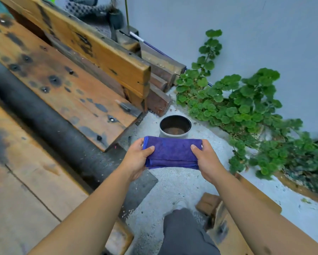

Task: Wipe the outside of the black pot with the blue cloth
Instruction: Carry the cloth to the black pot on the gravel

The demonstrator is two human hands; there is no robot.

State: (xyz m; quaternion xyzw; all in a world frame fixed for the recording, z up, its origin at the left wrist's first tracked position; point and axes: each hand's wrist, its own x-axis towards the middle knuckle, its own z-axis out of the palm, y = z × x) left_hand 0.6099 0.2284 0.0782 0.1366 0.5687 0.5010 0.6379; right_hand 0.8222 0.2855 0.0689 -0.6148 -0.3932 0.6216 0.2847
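Note:
A folded blue cloth (172, 152) is held flat in front of me, above the gravel. My left hand (136, 159) grips its left end and my right hand (207, 159) grips its right end. Just beyond the cloth a round pot (175, 126) stands upright on the ground; its inside is dark with brown soil or water at the bottom, and its outer wall looks pale grey. The cloth hides the lower front of the pot. Neither hand touches the pot.
A weathered wooden bench (77, 83) with a slatted back stands to the left. A green leafy plant (237, 107) spreads against the pale wall on the right. White gravel (173, 184) covers the ground. My leg in grey trousers (185, 234) is below.

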